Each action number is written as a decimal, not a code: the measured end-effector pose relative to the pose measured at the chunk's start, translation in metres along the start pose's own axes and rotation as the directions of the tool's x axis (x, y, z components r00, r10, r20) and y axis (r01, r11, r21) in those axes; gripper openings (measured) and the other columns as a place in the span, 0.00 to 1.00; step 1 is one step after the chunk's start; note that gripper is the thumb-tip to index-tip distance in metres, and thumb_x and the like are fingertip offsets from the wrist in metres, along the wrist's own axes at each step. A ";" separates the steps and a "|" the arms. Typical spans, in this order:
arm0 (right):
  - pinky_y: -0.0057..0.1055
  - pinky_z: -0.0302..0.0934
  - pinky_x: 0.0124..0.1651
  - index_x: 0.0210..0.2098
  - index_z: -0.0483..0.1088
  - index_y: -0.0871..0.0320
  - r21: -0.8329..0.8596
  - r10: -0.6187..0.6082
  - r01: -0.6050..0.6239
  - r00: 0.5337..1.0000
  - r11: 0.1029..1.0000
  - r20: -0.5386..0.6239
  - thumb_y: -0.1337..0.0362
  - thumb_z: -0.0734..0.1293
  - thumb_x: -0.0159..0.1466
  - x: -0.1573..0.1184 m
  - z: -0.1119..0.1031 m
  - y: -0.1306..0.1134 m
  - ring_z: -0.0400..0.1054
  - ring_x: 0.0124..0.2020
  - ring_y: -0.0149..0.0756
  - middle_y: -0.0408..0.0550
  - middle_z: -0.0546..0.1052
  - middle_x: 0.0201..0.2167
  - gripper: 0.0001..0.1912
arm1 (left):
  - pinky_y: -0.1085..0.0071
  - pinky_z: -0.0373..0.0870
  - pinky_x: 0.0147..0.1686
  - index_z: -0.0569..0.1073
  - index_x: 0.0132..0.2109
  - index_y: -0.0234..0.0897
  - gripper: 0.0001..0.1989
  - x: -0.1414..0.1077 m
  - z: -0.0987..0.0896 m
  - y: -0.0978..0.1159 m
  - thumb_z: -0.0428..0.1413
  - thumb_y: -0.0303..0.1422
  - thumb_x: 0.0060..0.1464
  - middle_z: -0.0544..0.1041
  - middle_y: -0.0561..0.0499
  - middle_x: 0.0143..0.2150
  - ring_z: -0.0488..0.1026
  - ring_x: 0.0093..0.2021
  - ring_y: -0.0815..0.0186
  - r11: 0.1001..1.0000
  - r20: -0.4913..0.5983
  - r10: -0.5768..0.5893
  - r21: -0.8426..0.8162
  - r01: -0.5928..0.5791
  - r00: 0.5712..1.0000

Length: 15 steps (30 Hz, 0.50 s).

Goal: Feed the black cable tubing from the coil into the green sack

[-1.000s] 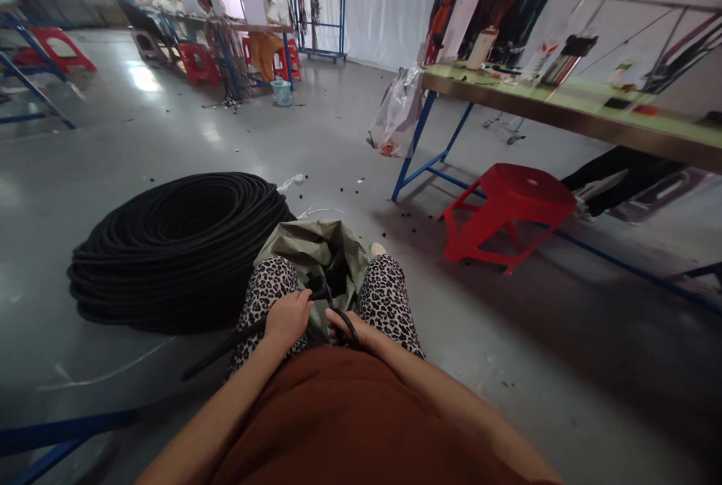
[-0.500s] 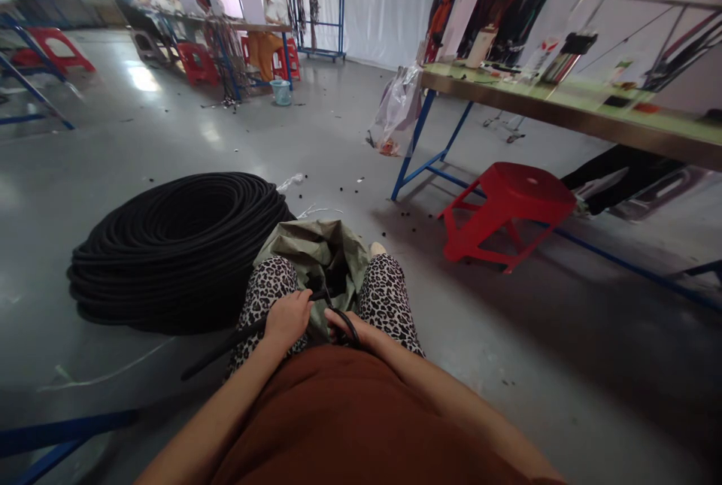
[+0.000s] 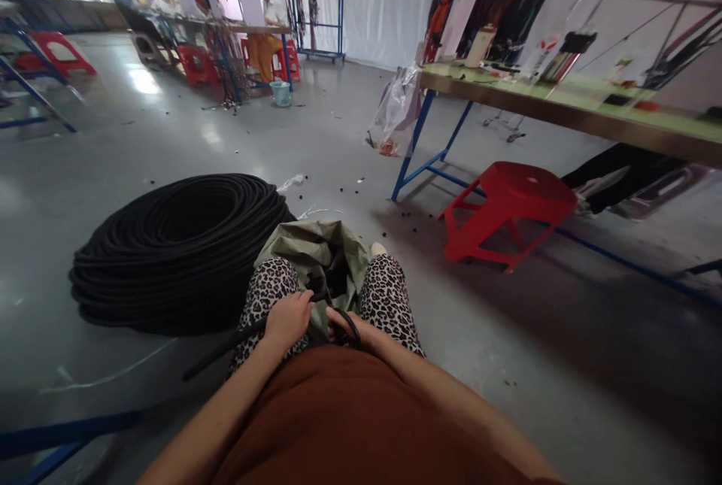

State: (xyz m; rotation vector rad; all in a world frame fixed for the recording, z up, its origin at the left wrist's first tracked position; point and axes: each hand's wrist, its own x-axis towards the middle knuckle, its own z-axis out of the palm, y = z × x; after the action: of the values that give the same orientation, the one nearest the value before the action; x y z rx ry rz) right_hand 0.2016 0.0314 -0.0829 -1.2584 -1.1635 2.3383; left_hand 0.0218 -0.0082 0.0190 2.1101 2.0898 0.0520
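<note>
Grey floor [image 3: 327, 124], glossy, scattered with dark bits. At left, coil [image 3: 118, 267]: judged heavy, flexible, best lifted two-handed by its rim; black, many-layered. Cord [image 3: 222, 350] slants over the left thigh; likely light, springy, not fragile, best pinched near its end; black, round, matt. Left hand [image 3: 286, 319] clasps cord close to sack [image 3: 293, 237]. Scissors [image 3: 350, 319], black-handled, probably rigid, sit in right hand [image 3: 368, 332], fingers curled round the loops; blade gap cannot be told. Farther right, red stool [image 3: 530, 188].

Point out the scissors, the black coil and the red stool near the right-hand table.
scissors [image 3: 353, 325]: head view, handle
black coil [image 3: 174, 274]: head view, near side
red stool [image 3: 522, 181]: head view, seat
</note>
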 end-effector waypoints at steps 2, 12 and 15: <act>0.28 0.62 0.31 0.32 0.68 0.61 0.023 0.007 -0.007 1.000 1.000 0.003 0.35 0.67 0.59 0.000 0.000 0.000 0.68 0.24 0.31 0.44 0.72 0.25 0.31 | 0.64 0.70 0.45 0.73 0.57 0.38 0.19 0.000 0.000 0.000 0.44 0.34 0.66 0.80 0.43 0.48 0.77 0.47 0.58 1.000 -0.009 -0.008 -0.009 0.008 1.000; 0.29 0.62 0.31 0.33 0.70 0.62 -0.019 -0.025 0.025 1.000 0.999 0.004 0.36 0.68 0.58 0.002 -0.002 0.002 0.68 0.25 0.32 0.45 0.73 0.25 0.32 | 0.64 0.70 0.46 0.74 0.55 0.39 0.18 -0.001 0.000 0.000 0.44 0.35 0.66 0.80 0.44 0.48 0.77 0.47 0.59 1.000 -0.030 -0.012 -0.029 0.011 0.999; 0.30 0.62 0.32 0.33 0.71 0.63 -0.030 -0.029 0.029 1.000 0.999 0.005 0.35 0.68 0.57 0.003 -0.003 0.003 0.68 0.26 0.32 0.46 0.73 0.26 0.33 | 0.65 0.70 0.45 0.74 0.55 0.40 0.18 -0.001 0.001 -0.001 0.45 0.35 0.65 0.80 0.44 0.47 0.77 0.46 0.60 1.000 -0.024 -0.008 -0.029 0.007 1.000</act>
State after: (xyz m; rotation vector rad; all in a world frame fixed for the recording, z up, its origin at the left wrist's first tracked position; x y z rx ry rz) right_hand 0.2027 0.0330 -0.0883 -1.2383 -1.2144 2.3118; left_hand 0.0210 -0.0094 0.0185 2.0950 2.0975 0.1063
